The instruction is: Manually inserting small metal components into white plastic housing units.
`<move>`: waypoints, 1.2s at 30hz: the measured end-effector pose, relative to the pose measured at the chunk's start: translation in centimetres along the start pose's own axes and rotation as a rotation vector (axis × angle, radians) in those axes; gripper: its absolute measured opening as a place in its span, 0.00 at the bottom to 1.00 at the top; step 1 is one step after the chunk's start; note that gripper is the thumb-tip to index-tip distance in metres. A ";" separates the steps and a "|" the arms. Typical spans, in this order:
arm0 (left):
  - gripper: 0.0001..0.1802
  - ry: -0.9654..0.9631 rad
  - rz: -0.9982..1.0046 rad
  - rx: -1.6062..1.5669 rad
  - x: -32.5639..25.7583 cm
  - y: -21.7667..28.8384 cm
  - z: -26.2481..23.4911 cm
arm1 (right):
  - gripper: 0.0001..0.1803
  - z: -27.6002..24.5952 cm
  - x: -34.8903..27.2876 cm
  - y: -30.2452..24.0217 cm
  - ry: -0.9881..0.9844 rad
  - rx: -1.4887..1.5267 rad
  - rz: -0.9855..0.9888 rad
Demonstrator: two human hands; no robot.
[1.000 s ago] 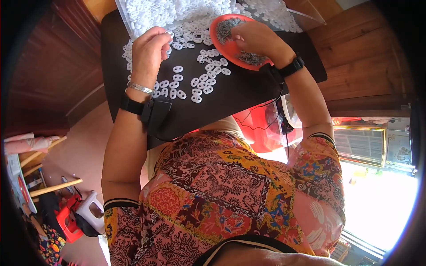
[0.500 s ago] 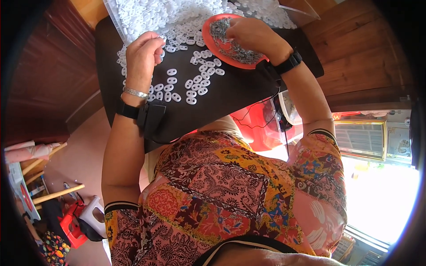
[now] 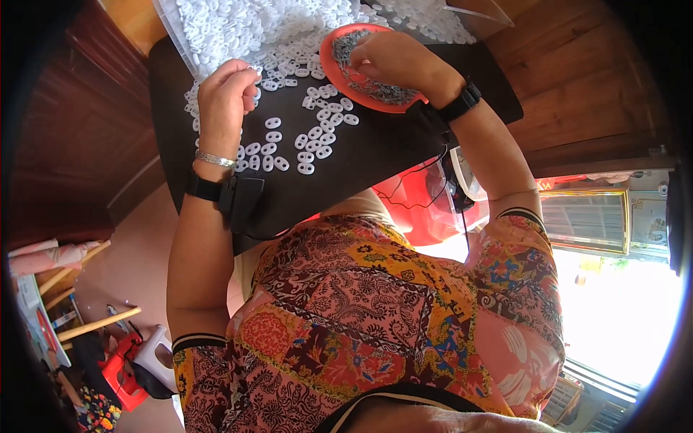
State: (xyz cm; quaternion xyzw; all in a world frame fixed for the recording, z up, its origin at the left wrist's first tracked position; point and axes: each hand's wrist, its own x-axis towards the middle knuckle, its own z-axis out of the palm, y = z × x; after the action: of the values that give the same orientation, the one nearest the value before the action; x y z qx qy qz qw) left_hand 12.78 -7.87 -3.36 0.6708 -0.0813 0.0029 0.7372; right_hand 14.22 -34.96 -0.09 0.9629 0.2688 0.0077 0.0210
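Observation:
My left hand [image 3: 228, 97] is curled with its fingertips pinched among small white oval plastic pieces [image 3: 310, 141] that lie scattered on a black board [image 3: 361, 159]. Whether a piece sits between the fingers cannot be made out. My right hand [image 3: 393, 61] rests fingers-down in a round red dish [image 3: 333, 66] filled with small grey metal parts [image 3: 382, 90]; its fingers are bunched in the parts. A large heap of the same white pieces [image 3: 245, 29] lies at the far edge of the board, beyond both hands.
The black board lies across my lap over a patterned garment [image 3: 361, 317]. A red plastic object [image 3: 415, 206] with black cables sits under the board at the right. Wooden floor [image 3: 570, 94] is to the right; stools and clutter [image 3: 123, 361] at lower left.
My left hand has shifted slightly left and toward me along the scattered white pieces. My right hand stays in the red dish. The view has tilted a little.

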 end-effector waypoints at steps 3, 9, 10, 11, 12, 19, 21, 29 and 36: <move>0.07 0.004 0.018 -0.004 -0.2 0.2 0.0 | 0.09 -0.4 0.3 -1.4 -0.041 -0.034 0.019; 0.09 -0.031 0.014 0.068 -0.2 0.5 0.0 | 0.09 0.5 1.0 -2.1 -0.077 -0.165 0.040; 0.08 -0.025 0.016 0.022 -0.1 0.3 0.0 | 0.09 0.1 1.0 -2.4 -0.078 -0.166 0.038; 0.08 -0.018 0.017 -0.024 0.0 0.2 -0.1 | 0.09 -0.2 0.8 -2.9 -0.090 -0.153 0.069; 0.08 -0.016 0.016 -0.024 -0.1 0.2 -0.1 | 0.09 -0.4 0.7 -3.2 -0.103 -0.139 0.100; 0.08 -0.003 0.001 -0.018 0.0 0.4 -0.1 | 0.09 0.6 0.6 -3.7 -0.053 -0.158 0.109; 0.08 -0.010 0.005 -0.016 0.0 0.3 -0.1 | 0.09 0.9 0.8 -3.6 -0.049 -0.237 0.082; 0.07 0.004 -0.021 -0.041 -0.1 0.3 -0.1 | 0.09 0.7 0.8 -1.4 0.069 0.043 0.151; 0.07 -0.022 -0.086 -0.099 0.2 -0.4 -0.4 | 0.07 -0.3 0.4 -0.4 0.336 0.231 0.159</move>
State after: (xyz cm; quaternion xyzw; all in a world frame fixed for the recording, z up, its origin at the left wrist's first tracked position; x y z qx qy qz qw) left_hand 13.06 -7.56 -3.73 0.6364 -0.0607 -0.0402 0.7679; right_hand 14.37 -34.41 0.16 0.9622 0.1910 0.1389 -0.1354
